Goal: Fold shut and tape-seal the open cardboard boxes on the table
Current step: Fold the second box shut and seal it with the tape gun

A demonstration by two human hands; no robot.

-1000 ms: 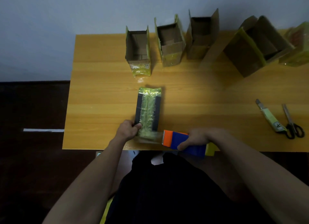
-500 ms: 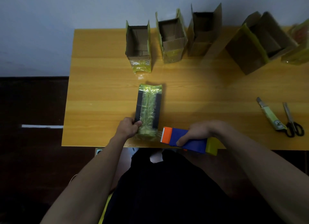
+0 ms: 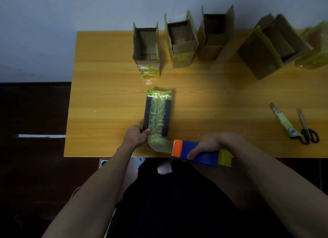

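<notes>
A closed dark box [image 3: 158, 113] lies flat near the table's front edge, with a strip of yellowish tape running along its top. My left hand [image 3: 137, 135] grips its near left corner. My right hand [image 3: 211, 144] holds a blue tape dispenser [image 3: 197, 152] with an orange blade end and a yellow tape roll, just right of the box's near end. A stretch of tape runs from the dispenser to the box. Several open cardboard boxes stand along the far edge, among them a narrow box [image 3: 146, 47] and a larger tilted box [image 3: 266, 49].
A utility knife [image 3: 284, 121] and scissors [image 3: 306, 126] lie at the right of the wooden table [image 3: 106, 95]. A taped yellowish box [image 3: 316, 47] sits at the far right corner. Dark floor lies left of the table.
The dispenser in my right hand has shifted slightly right and toward me, drawing the tape out past the box's near end. My left hand keeps its grip on the box.
</notes>
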